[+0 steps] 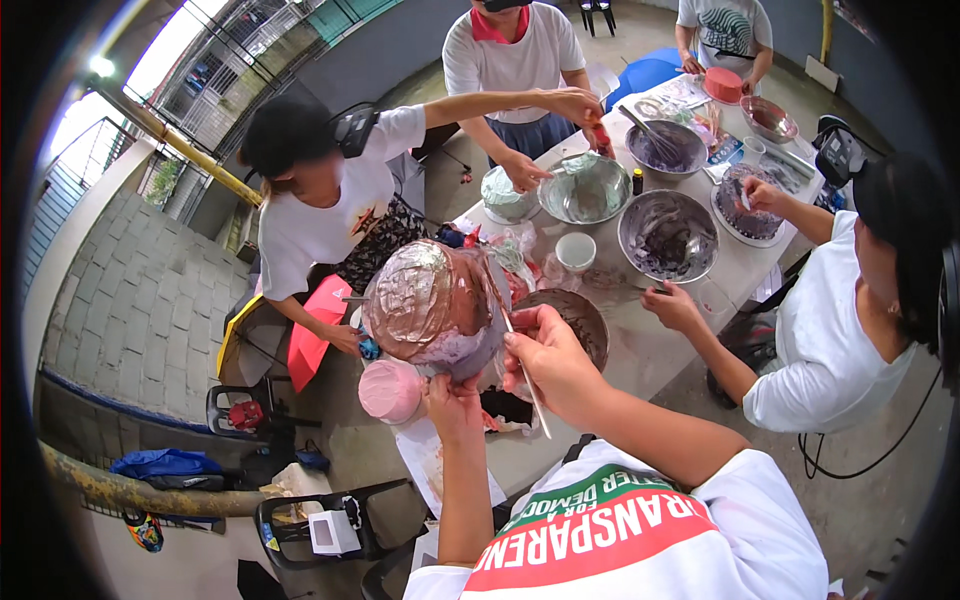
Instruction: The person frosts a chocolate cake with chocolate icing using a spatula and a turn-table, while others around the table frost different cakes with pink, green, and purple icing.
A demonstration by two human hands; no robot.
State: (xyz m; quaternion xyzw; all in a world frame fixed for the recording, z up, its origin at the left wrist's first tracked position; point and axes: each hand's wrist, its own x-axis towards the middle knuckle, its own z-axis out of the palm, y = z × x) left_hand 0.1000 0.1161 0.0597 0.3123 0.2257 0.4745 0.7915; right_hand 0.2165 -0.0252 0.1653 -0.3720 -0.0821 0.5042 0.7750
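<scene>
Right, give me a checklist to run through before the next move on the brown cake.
1. Right hand closed on the thin tool: ok.
2. Left hand at the lower near side of the brown cake: ok.
3. Brown coating even: not ok, a pale patch shows low on the side.
4. Tool's far end touching the cake: cannot tell.
5. Pink cake clear of the brown one: cannot tell, they overlap in view.

Red umbrella (318, 322) beside a yellow-and-black umbrella (250, 345); grey blockwork (145, 290) at left; blue bundle (165, 464) against a thick yellowish pipe (105, 486); black chair (265, 522) bearing a white box (333, 533); bright lamp (102, 67) near the upper end of a slanting yellow pole (187, 150).
</scene>
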